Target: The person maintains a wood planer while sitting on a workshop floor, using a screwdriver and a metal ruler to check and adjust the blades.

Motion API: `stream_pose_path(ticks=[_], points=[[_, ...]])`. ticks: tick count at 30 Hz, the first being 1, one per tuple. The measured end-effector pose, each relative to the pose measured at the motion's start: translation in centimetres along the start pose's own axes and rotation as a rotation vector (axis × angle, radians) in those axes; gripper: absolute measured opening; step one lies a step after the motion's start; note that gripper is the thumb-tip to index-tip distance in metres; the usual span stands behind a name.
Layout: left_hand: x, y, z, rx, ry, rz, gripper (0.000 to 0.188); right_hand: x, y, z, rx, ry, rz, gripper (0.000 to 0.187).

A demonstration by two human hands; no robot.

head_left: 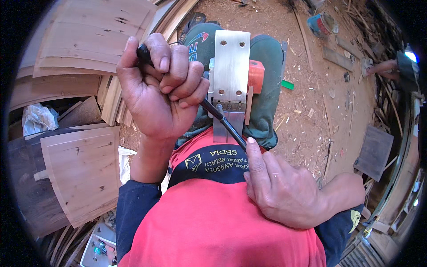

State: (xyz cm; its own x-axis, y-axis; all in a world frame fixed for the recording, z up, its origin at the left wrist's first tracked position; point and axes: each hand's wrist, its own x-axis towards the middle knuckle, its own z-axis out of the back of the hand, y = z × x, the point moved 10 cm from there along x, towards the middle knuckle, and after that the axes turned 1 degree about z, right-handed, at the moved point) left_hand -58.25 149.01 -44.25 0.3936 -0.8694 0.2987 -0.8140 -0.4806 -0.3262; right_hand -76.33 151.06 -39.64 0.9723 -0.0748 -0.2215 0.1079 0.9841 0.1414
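Observation:
My left hand is clenched around the black handle of a screwdriver, whose dark shaft slants down to the right. My right hand rests against my red shirt with the forefinger raised, its tip touching the shaft's lower end. Behind the shaft, an electric planer lies upside down on my lap, its shiny metal sole with several screw holes facing up and an orange body part showing at its right side. The shaft crosses the planer's blade section near the sole's lower end.
Curved wooden panels and stacked boards lie to the left. Sawdust and wood scraps cover the ground on the right, with a blue can, a dark board and a green scrap. Another person's arm shows at far right.

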Motion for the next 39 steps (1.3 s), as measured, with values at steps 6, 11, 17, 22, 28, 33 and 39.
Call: stream_pose_path(ticks=[6, 11, 17, 22, 28, 33, 39], points=[[0.3, 0.7, -0.5, 0.001, 0.042, 0.053, 0.042, -0.8, -1.5, -1.8, 0.616, -0.024, -0.089, 0.068], [-2.4, -0.3, -1.3, 0.082, 0.033, -0.062, 0.044, -1.5, -1.3, -1.3, 0.629, 0.130, -0.065, 0.070], [-1.3, 0.2, -0.7, -0.040, 0.035, 0.007, 0.044, -1.3, 0.5, -3.4, 0.693, 0.102, -0.065, 0.075], [-1.9, 0.9, -1.7, -0.003, 0.069, 0.010, 0.047, -1.8, -0.8, -5.3, 0.961, 0.156, -0.235, 0.073], [-3.6, 0.0, -1.9, 0.066, 0.043, -0.129, 0.048, -2.3, -1.3, -5.4, 0.693, 0.265, -0.240, 0.070], [-4.5, 0.0, -1.2, 0.038, -0.039, -0.172, 0.053, -2.5, -2.1, -4.9, 0.594, 0.275, -0.189, 0.071], [-6.1, 0.3, -0.9, 0.055, -0.057, -0.230, 0.055, -2.8, -2.8, -4.9, 0.573, 0.295, -0.125, 0.072]])
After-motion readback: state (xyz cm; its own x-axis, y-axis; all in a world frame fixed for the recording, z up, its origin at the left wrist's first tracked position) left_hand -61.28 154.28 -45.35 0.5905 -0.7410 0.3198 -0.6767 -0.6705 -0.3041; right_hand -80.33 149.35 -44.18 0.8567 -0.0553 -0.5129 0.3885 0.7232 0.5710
